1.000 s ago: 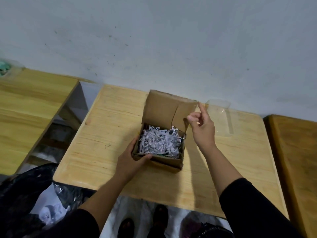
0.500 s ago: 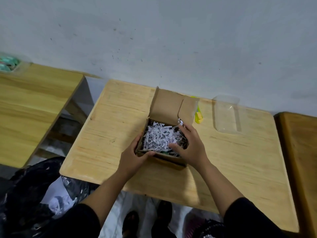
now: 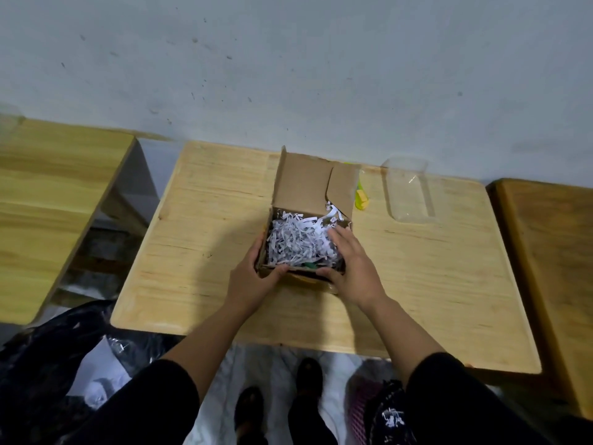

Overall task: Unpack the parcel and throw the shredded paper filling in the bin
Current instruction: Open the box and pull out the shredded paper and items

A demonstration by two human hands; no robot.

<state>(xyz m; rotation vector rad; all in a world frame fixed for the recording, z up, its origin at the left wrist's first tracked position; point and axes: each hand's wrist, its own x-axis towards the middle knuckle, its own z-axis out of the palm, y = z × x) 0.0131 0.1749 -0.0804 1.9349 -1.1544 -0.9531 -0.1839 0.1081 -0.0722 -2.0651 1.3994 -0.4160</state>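
Observation:
A small brown cardboard parcel (image 3: 305, 184) stands open on the middle wooden table (image 3: 199, 252), its lid flaps upright at the back. White shredded paper (image 3: 292, 237) fills it, and something green shows at its front edge. My left hand (image 3: 253, 277) grips the box's front left corner, thumb over the rim. My right hand (image 3: 349, 268) reaches into the right side of the box, fingers curled into the shredded paper and thumb along the front rim. A bin with a black bag (image 3: 48, 374) sits on the floor at lower left.
A clear plastic container (image 3: 409, 191) and a yellow object (image 3: 362, 197) lie on the table behind and right of the box. Other wooden tables (image 3: 48, 200) flank this one on both sides. A grey wall runs behind. My feet are below the table edge.
My right hand left the lid flap, came down into the box and now digs into the shredded paper. The left hand stays at the box's front left corner.

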